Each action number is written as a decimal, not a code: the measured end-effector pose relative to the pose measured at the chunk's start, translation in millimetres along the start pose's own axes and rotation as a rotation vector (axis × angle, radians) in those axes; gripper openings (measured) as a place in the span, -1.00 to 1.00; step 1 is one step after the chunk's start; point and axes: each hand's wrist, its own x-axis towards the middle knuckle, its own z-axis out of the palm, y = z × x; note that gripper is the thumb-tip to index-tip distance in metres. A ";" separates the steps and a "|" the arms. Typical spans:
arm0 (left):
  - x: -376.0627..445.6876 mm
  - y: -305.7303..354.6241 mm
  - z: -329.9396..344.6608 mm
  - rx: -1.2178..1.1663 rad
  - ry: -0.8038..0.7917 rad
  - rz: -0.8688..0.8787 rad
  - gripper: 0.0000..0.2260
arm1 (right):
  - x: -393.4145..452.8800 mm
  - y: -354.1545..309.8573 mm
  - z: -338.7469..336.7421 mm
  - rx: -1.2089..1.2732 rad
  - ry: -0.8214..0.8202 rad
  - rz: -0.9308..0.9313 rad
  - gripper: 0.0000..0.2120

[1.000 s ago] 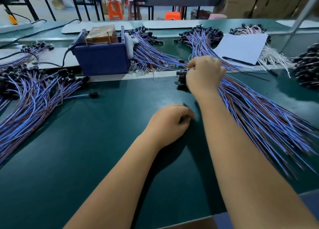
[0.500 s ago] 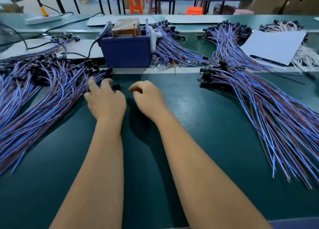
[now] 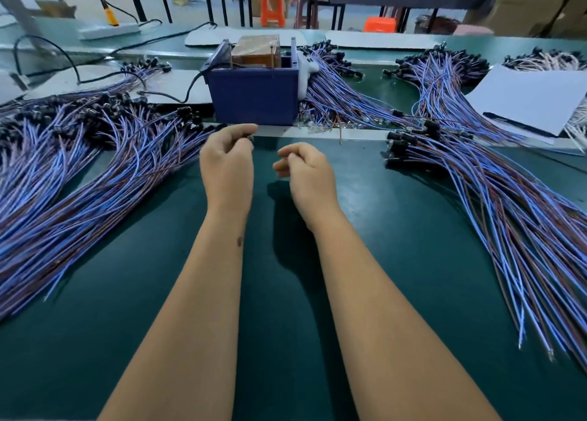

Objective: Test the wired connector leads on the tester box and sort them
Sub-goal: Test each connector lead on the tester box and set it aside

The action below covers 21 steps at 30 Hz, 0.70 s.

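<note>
The blue tester box (image 3: 254,99) stands at the far edge of the green mat, a brown block inside it and a white part on its right side. Just in front of the box my left hand (image 3: 227,166) hovers with curled fingers, thumb and forefinger closed together. A small dark bit shows at those fingertips, and I cannot tell what it is. My right hand (image 3: 306,169) is beside it, a little apart, fingers curled in with nothing visible in them. A pile of blue and brown leads (image 3: 79,179) with black connectors fans out on the left. Another pile of leads (image 3: 508,217) lies on the right.
More lead bundles (image 3: 343,93) lie behind and right of the box. A white sheet with a pen (image 3: 527,99) lies at the far right. A black cable (image 3: 152,95) runs into the box from the left. Benches and orange stools stand behind.
My right hand left the right pile and came to the middle. Both hands went to the left pile's edge, then lifted toward the box with fingers curled.
</note>
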 end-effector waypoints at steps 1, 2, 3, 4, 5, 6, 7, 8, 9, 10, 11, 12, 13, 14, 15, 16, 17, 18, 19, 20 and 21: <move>-3.2 5.8 2.8 -0.242 -0.086 -0.074 -0.68 | 0.5 -2.4 -1.7 0.096 0.009 0.045 -0.76; -6.9 10.2 5.9 -0.440 -0.201 -0.139 -0.65 | 1.0 -4.4 -4.0 0.199 0.002 0.078 -0.76; -10.9 13.4 9.4 -0.575 -0.326 -0.201 -0.62 | 1.3 -5.6 -6.5 0.299 -0.012 0.098 -0.76; -14.9 15.8 13.0 -0.640 -0.455 -0.258 -0.58 | 1.3 -6.5 -9.9 0.390 -0.030 0.112 -0.74; -18.4 16.2 16.1 -0.642 -0.579 -0.304 -0.55 | 1.2 -7.4 -13.5 0.468 -0.051 0.125 -0.73; -21.6 16.1 18.1 -0.596 -0.686 -0.339 -0.53 | 1.1 -8.1 -17.1 0.529 -0.068 0.146 -0.73; -24.0 15.2 18.8 -0.522 -0.769 -0.362 -0.51 | 0.9 -8.8 -21.0 0.567 -0.069 0.179 -0.74; -25.4 14.1 18.5 -0.438 -0.837 -0.384 -0.50 | 1.5 -9.8 -24.5 0.584 -0.051 0.222 -0.76; -26.3 13.6 17.3 -0.358 -0.905 -0.410 -0.49 | 2.2 -10.6 -27.7 0.594 -0.024 0.262 -0.78; -26.9 13.5 15.9 -0.290 -0.978 -0.440 -0.48 | 2.8 -11.2 -30.6 0.618 -0.002 0.284 -0.79; -27.7 13.8 14.7 -0.231 -1.054 -0.462 -0.48 | 3.0 -11.4 -32.9 0.661 0.011 0.293 -0.80; -28.5 14.1 13.3 -0.179 -1.125 -0.470 -0.49 | 3.2 -11.6 -35.3 0.706 0.015 0.292 -0.80; -29.1 14.6 12.5 -0.138 -1.182 -0.470 -0.52 | 3.1 -11.3 -37.4 0.735 0.010 0.287 -0.80; -29.4 15.1 11.8 -0.108 -1.227 -0.475 -0.55 | 2.8 -10.9 -39.7 0.749 0.000 0.279 -0.81; -29.5 15.5 11.7 -0.086 -1.257 -0.487 -0.58 | 2.7 -10.6 -41.2 0.754 -0.010 0.273 -0.82; -28.8 15.8 11.8 -0.063 -1.264 -0.495 -0.59 | 3.1 -10.0 -42.9 0.755 -0.015 0.268 -0.83; -27.5 16.2 12.3 -0.040 -1.240 -0.495 -0.59 | 3.8 -9.5 -44.1 0.761 -0.016 0.269 -0.84; -25.9 15.3 13.1 -0.028 -1.170 -0.490 -0.60 | 4.6 -9.2 -44.6 0.776 -0.016 0.275 -0.85; -23.4 14.1 13.9 -0.034 -1.050 -0.486 -0.64 | 4.6 -9.0 -44.7 0.793 -0.025 0.279 -0.86; -20.5 12.9 14.2 -0.059 -0.889 -0.490 -0.72 | 4.3 -8.8 -44.0 0.797 -0.046 0.275 -0.88; -17.0 10.7 14.0 -0.090 -0.714 -0.491 -0.79 | 4.0 -8.4 -42.7 0.778 -0.075 0.261 -0.88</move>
